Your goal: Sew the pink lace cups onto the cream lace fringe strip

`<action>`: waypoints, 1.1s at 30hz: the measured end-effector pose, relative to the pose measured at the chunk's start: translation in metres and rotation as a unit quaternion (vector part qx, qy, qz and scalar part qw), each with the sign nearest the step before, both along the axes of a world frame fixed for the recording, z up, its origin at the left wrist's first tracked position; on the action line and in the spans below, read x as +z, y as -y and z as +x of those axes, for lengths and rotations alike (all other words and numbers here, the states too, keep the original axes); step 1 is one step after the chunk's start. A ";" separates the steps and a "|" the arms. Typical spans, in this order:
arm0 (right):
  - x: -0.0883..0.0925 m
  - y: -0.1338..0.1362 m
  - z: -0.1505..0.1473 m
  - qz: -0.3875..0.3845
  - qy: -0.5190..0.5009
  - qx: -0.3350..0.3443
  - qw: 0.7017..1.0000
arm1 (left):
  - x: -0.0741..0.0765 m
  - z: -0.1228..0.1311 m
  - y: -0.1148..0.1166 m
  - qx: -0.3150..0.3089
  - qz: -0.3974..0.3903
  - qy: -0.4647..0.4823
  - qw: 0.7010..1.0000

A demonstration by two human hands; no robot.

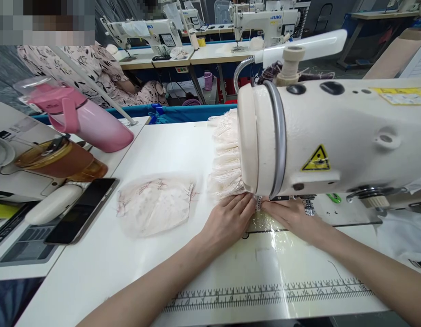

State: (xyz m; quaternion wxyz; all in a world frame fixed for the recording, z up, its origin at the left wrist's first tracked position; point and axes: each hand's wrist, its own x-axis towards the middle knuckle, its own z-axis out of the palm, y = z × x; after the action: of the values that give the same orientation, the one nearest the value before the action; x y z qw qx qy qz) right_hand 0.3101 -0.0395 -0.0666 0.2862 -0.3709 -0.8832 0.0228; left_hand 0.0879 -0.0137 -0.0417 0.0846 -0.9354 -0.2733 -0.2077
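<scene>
A sewing machine (316, 136) with a cream-coloured head stands at the right, and its head hides the needle area. Gathered pale cream fabric (227, 154) lies on the white table, running under the left end of the head. On the fabric's near edge rests my left hand (233, 218), fingers stretched out and lying flat. My right hand (292, 215) reaches in from the other side, flat beside the presser area, its fingers straight and partly hidden by the head. Left of my hands lies a pale cloth piece (156, 206) with reddish threads.
A black phone (82, 211), a pink tumbler (84, 118) and a brown drink cup (60, 159) stand or lie at the left. A printed ruler (265, 293) runs along the front edge. Another person in a patterned garment (104, 72) sits beyond, near more sewing machines (265, 22).
</scene>
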 end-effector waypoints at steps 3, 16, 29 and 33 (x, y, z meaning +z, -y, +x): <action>-0.004 0.002 0.004 -0.057 -0.008 -0.026 0.998 | -0.002 0.000 0.000 0.001 0.001 -0.011 1.000; -0.019 0.004 0.016 -0.154 -0.029 -0.057 0.986 | -0.005 -0.002 -0.001 0.003 0.007 -0.048 0.999; -0.053 -0.011 0.028 -0.085 0.054 -0.080 0.992 | -0.005 0.001 -0.001 0.008 0.027 -0.036 0.999; -0.030 -0.001 0.029 -0.081 0.070 -0.058 0.993 | -0.005 0.003 0.000 -0.025 0.050 -0.026 0.998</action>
State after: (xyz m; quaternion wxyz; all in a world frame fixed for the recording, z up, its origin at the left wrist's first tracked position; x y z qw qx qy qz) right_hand 0.3389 -0.0384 -0.0965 0.1939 -0.4438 -0.8734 0.0515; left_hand 0.0908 -0.0137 -0.0464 0.1336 -0.9415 -0.2370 -0.1989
